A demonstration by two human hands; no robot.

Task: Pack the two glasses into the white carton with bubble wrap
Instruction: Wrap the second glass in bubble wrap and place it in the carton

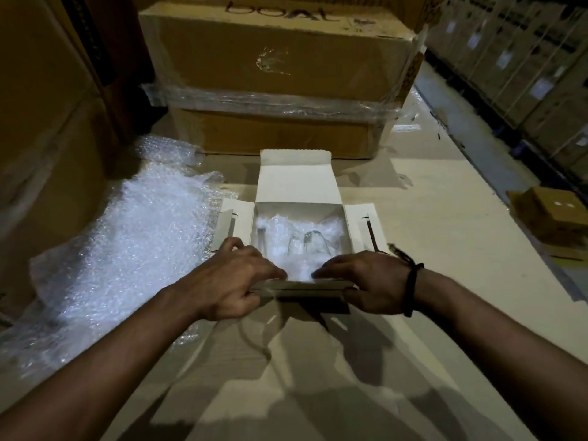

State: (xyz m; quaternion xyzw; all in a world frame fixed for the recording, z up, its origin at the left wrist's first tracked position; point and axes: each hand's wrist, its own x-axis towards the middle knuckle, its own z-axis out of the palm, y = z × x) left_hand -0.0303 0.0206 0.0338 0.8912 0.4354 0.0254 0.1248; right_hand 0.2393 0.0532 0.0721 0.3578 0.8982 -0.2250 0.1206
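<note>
**Hands.** The left hand (235, 281) has its fingers curled over the near flap (302, 286) of the white carton (299, 183), with the thumb on the flap's outer face, so the flap is pinched. Its outermost finger touches the corner of the left side flap (237, 218). The right hand (359, 281) mirrors this grip on the same flap, with the index finger laid along the edge towards the middle of the frame. A black wrist cord (412, 288) sits on the right wrist. Judgement: the matched two-handed grip keeps the flap level and steadies the carton, which suits closing it over the contents.

**Carton.** It sits at centre frame with its top open. The lid panel is folded back towards the upper centre, and the two side flaps are spread flat to left and right, leaving the cavity unobstructed.

**Contents.** Bubble wrap (280, 230) fills the cavity. The glasses (307, 243) lie bedded in it, showing as curved clear outlines. More than one outline shows, but the wrap blurs the exact count. Judgement: packing looks near its end, with closure outstanding.

**Surroundings.**
- A loose bubble wrap sheet (136, 233) lies at left of frame, its edge meeting the left side flap, presumably kept within reach.
- Stacked brown shipping cartons (280, 74), bound with clear film, stand at upper centre behind the carton.
- A small brown box (547, 214) sits at the right edge, well apart.
</note>
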